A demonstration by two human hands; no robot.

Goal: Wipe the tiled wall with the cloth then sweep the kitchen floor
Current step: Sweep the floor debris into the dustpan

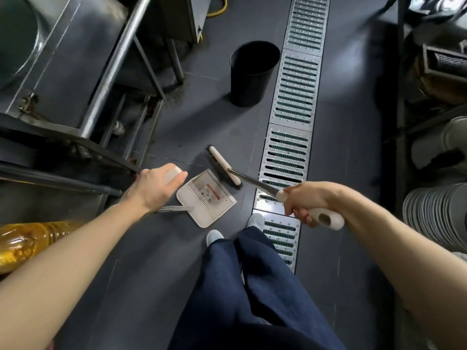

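My right hand [307, 203] grips the white handle of a long broom [255, 181]. The broom's cream head with dark bristles [222, 165] rests on the dark grey floor [202, 117], just at the open edge of a white dustpan [207, 198]. My left hand [154, 188] grips the white top of the dustpan's upright handle; its thin metal shaft runs down to the pan. The pan lies flat on the floor in front of my feet. No cloth and no tiled wall are in view.
A black bin [252, 72] stands on the floor ahead. A metal drain grate [290, 109] runs along the right. Steel kitchen equipment [75, 59] fills the left, with an oil bottle [27, 241] beside my left arm. Stacked plates [434, 218] sit on shelving at right.
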